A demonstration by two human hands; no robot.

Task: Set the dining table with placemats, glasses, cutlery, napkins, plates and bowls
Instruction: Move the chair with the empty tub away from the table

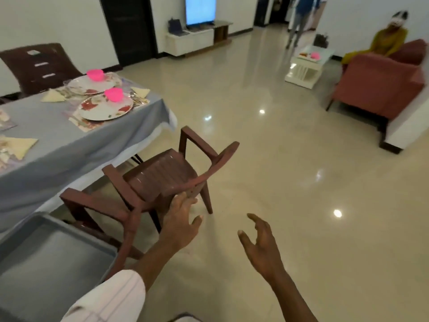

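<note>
My left hand [183,226], fingers spread, touches the brown plastic chair [160,173] backrest; right hand [260,242] loose, empty. The table [69,140] lies up-left, left hand nearer.

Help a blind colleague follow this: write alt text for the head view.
A person's left hand touches the backrest of a brown plastic armchair beside a grey-clothed dining table; the right hand hangs open over the floor. On the table, two floral plates each carry a pink bowl, with folded napkins alongside.
</note>
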